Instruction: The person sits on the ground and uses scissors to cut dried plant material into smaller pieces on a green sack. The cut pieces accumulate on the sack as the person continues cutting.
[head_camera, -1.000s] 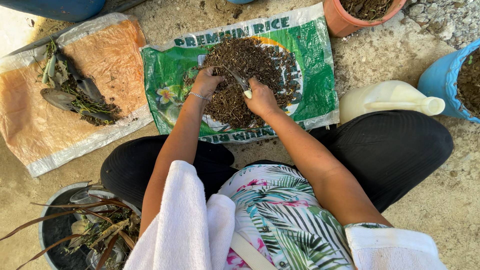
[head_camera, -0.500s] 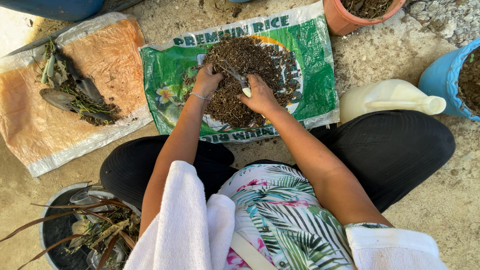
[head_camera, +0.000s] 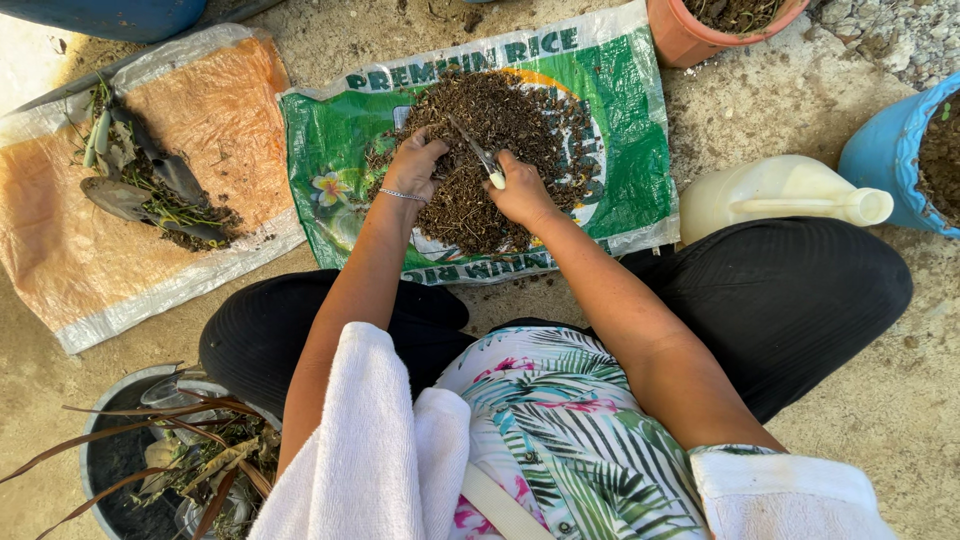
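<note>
Dark, crumbly soil (head_camera: 500, 150) is lying heaped on a green woven sack (head_camera: 620, 170) spread flat on the concrete ground. The right hand (head_camera: 520, 190) is gripping a small knife (head_camera: 478, 152), fingers curled tight around its pale handle, blade resting on the heap. The left hand (head_camera: 412, 165) is pressing into the soil with fingers loosely bent, holding nothing. A cream plastic jug (head_camera: 780, 195) is lying beside the sack.

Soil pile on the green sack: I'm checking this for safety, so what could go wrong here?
1. The right hand holds a knife whose blade points toward the left hand in the soil pile; a slip might nick a finger.
2. Soil lies near the green sack edge and could spill onto the ground.
</note>
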